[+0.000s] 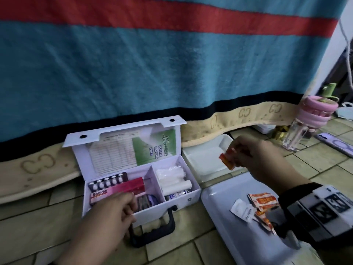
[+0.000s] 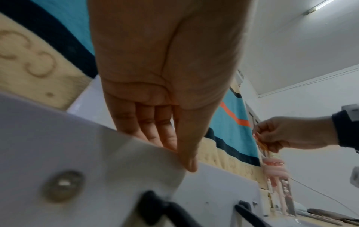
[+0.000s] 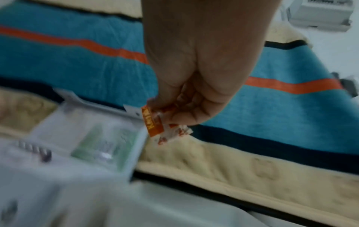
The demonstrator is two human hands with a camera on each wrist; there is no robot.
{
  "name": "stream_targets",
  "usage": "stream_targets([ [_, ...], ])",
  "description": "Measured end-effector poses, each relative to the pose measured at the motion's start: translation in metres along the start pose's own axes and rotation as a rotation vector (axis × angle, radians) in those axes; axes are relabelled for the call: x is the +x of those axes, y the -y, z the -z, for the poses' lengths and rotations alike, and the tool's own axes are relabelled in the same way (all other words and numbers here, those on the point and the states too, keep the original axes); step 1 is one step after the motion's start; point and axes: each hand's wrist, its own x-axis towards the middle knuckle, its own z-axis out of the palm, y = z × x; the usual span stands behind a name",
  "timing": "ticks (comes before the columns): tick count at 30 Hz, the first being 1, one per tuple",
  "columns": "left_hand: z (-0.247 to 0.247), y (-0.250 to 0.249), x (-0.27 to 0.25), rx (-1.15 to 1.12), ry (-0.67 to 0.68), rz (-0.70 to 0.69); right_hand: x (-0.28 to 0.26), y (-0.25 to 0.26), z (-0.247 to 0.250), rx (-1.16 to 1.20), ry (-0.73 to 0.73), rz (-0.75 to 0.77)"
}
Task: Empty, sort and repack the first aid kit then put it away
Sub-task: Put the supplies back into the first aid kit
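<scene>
The white first aid kit (image 1: pixel 183 197) stands open on the tiled floor, lid leaning back on the blanket. Its left compartment holds a blister pack (image 1: pixel 108 181) and a pink Bacidin box (image 1: pixel 118 189); white rolls (image 1: pixel 172 176) and small vials fill the right one. My left hand (image 1: pixel 131 207) grips the kit's front wall (image 2: pixel 97 153), fingers inside, thumb (image 2: pixel 186 158) outside. My right hand (image 1: pixel 254 155) pinches orange sachets (image 1: pixel 227 161) above a white tray (image 1: pixel 202 161). The right wrist view shows those sachets (image 3: pixel 155 124) hanging from the fingertips.
A nearer pale tray (image 1: pixel 229 236) carries more orange sachets (image 1: pixel 263 201) and a white packet (image 1: pixel 242 209). A clear bottle with a pink lid (image 1: pixel 305 127) and a phone (image 1: pixel 334 142) sit at the right. The striped blanket (image 1: pixel 152 64) hangs behind everything.
</scene>
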Motion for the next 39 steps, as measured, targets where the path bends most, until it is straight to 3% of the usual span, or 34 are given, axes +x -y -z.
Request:
stream_targets([
  [5,0.013,0.024,-0.011,-0.046,0.013,0.046,0.038,0.058,-0.054,0.499,0.208,0.027],
  [8,0.013,0.026,-0.013,-0.060,-0.025,0.087,0.059,0.081,-0.089,0.523,0.290,0.039],
  [10,0.013,0.028,-0.011,-0.077,-0.040,0.118,0.072,0.094,-0.108,0.592,0.236,0.078],
  [13,0.013,0.028,-0.010,-0.101,-0.038,0.151,0.085,0.108,-0.123,0.773,0.018,0.107],
  [15,0.014,0.028,-0.010,-0.119,-0.048,0.172,0.090,0.114,-0.129,0.836,0.004,0.117],
  [20,0.017,0.025,-0.010,-0.125,-0.054,0.191,0.094,0.117,-0.137,0.625,0.110,0.219],
  [25,0.017,0.025,-0.011,-0.126,-0.058,0.190,0.095,0.125,-0.133,0.401,0.056,0.287],
  [31,0.018,0.024,-0.012,-0.122,-0.073,0.192,0.092,0.121,-0.126,0.033,0.167,0.432],
  [39,0.020,0.022,-0.011,-0.113,-0.075,0.192,0.092,0.119,-0.129,0.060,0.197,0.375],
])
